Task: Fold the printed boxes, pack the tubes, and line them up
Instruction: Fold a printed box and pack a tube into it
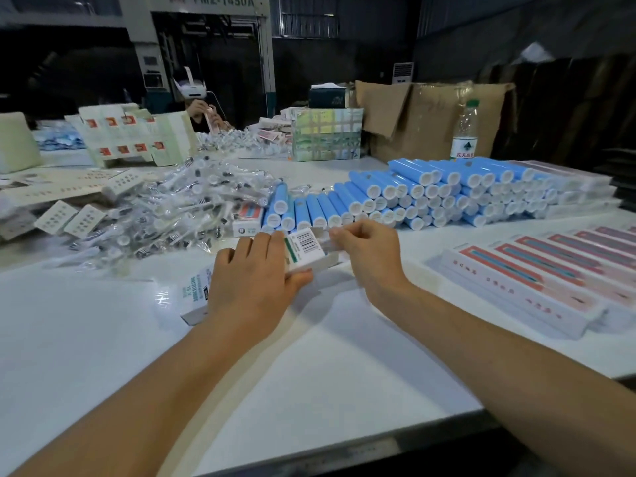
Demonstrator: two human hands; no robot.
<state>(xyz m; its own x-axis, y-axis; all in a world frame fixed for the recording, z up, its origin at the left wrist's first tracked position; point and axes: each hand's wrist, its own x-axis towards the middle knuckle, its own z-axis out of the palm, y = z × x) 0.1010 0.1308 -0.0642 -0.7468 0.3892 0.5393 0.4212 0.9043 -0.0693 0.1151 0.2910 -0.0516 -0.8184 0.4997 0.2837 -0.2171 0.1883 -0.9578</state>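
Your left hand (256, 277) grips printed box (303, 251) mid-frame, right hand (364, 251) fingers pinching its end flap; risk: tearing if yanked.

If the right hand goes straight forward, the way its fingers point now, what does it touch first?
The right hand points up and left, pinching the end flap of the printed box held by the left hand. Past that flap, it would probably meet the row of blue tubes; depth is unclear.
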